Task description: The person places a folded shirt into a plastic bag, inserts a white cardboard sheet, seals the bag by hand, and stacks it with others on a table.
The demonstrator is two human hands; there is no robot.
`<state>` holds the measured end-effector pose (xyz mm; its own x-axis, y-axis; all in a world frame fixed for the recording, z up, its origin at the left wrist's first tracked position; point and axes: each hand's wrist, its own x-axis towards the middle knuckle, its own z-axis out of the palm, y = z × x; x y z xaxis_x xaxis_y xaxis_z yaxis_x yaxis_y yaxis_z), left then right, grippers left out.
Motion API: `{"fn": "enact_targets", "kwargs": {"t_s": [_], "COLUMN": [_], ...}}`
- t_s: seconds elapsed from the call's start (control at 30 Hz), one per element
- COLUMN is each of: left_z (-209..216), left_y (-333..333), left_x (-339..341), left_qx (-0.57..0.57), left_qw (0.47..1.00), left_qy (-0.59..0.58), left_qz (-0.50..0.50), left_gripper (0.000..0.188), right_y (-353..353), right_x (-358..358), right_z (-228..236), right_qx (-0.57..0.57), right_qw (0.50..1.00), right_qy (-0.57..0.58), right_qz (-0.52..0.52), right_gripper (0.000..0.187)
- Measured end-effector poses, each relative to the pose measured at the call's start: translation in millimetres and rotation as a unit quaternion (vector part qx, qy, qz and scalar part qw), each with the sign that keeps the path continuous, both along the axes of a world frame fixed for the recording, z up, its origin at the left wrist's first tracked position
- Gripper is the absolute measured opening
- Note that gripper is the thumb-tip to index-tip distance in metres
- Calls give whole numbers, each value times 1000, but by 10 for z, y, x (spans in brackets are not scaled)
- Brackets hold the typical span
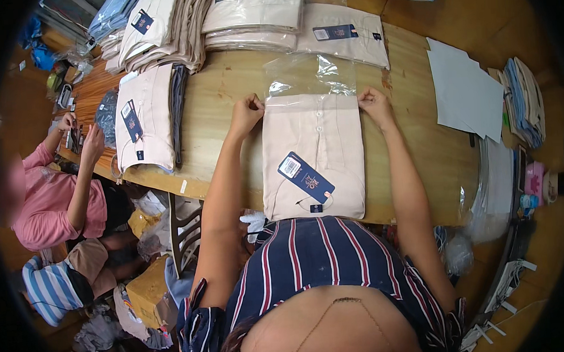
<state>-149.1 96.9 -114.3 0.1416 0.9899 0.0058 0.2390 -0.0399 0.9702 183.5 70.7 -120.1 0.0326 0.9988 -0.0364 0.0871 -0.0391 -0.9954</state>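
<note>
A folded cream shirt [312,156] with a buttoned placket lies flat on the table, up against my body. It carries a dark blue hang tag [306,178] on a string. A clear plastic bag [309,74] extends past its far end, shiny and slightly wrinkled. How much of the shirt the bag covers is hard to make out. My left hand [248,113] pinches the bag at the shirt's far left corner, fingers closed. At the far right corner, my right hand [376,106] pinches the bag's other side.
Stacks of folded cream shirts [162,30] and a packed shirt [345,35] line the far side. Another tagged pile [146,119] stands left. White sheets [464,92] lie right. A person in pink [56,192] works at the left, near a chair [185,234] and a carton [152,292].
</note>
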Motion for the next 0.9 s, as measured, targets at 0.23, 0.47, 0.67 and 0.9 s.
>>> {"fn": "enact_targets", "kwargs": {"t_s": [0.23, 0.47, 0.67, 0.9], "left_z": [223, 285, 393, 649], "left_y": [-560, -1502, -2507, -2047], "left_x": [-98, -249, -355, -297], "left_qx": [-101, -160, -261, -229], "left_qw": [993, 983, 960, 961], "left_qy": [26, -55, -14, -58], "left_qz": [-64, -68, -98, 144], "left_gripper": [13, 16, 14, 12], "right_y": [-442, -1314, -2054, -1164], "right_x": [22, -142, -110, -455], "right_z": [240, 310, 419, 412], "right_qx": [-68, -142, -192, -107], "right_qw": [980, 955, 897, 966], "right_qy": [-104, -2, -25, 83], "right_qz": [156, 261, 398, 221], "right_gripper": [16, 17, 17, 15]}}
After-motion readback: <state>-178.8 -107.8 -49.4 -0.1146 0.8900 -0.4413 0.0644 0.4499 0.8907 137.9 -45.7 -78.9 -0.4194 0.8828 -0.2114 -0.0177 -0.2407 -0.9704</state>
